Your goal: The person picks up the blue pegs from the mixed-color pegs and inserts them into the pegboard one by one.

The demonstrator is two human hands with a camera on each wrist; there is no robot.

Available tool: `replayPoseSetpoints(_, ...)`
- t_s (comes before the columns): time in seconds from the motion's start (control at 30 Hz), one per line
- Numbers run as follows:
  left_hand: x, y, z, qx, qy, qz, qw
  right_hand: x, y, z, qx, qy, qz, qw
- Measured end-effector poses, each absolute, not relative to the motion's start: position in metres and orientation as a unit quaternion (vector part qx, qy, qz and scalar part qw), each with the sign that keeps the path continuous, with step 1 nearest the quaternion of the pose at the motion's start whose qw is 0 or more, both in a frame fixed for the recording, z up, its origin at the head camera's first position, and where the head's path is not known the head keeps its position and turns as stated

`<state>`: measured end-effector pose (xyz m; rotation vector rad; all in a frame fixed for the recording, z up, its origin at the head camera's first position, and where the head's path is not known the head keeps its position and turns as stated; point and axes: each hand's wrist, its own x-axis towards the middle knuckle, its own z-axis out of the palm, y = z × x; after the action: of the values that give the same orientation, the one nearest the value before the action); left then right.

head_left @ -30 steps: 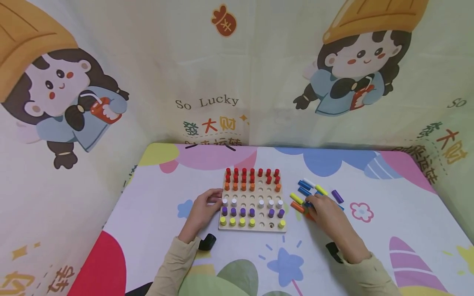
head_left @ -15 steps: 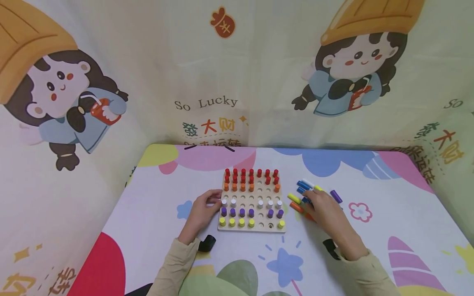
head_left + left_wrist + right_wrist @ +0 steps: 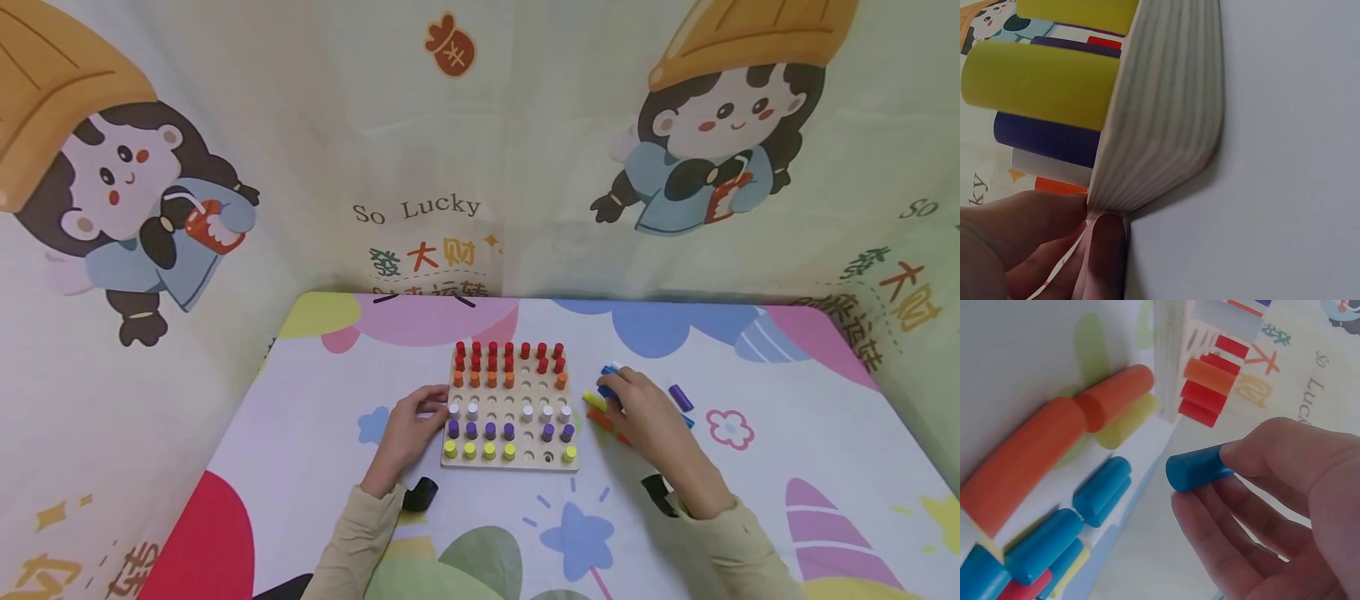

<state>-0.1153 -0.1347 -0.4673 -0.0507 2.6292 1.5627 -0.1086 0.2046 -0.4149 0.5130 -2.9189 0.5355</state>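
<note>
My right hand [image 3: 656, 421] pinches a blue peg [image 3: 1200, 467] between thumb and fingers, held above the loose pegs to the right of the board. My left hand [image 3: 412, 425] grips the left edge of the wooden pegboard [image 3: 510, 467], its thumb and fingertips right at the edge in the left wrist view. Upright pegs fill parts of the rows: red [image 3: 492, 364] at the back, then orange [image 3: 491, 380], white [image 3: 547, 414], purple [image 3: 491, 431], and yellow [image 3: 490, 451] at the front. Several holes show bare, mostly in the middle row and right-of-centre columns.
Loose pegs lie right of the board: orange [image 3: 1116, 399], blue [image 3: 1044, 545] and yellow among them, partly hidden by my right hand in the head view. A purple peg [image 3: 681, 397] lies apart. Patterned cloth [image 3: 577, 533] covers the table; a printed curtain [image 3: 555, 167] stands behind.
My right hand has risen from among the loose pegs with the blue peg and shifted slightly away from me. My left hand and the board have stayed put.
</note>
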Motion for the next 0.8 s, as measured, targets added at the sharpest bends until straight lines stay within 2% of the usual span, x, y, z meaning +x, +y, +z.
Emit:
replayPoseSetpoints(0.3,-0.115,-0.135,-0.467,-0.029,0.859,0.509,0.044,-0.115,0.195,-0.407,0.189,-0.958,0.2,0.074)
replayPoseSetpoints(0.57,-0.116,-0.136,-0.468,-0.031,0.857,0.513,0.046,-0.12,0.184,-0.402,0.204,-0.956,0.204,0.055)
replayPoseSetpoints(0.8,-0.114,-0.135,-0.468,-0.025,0.855,0.516,0.042,-0.12,0.177,-0.397,0.22,-0.953,0.201,0.059)
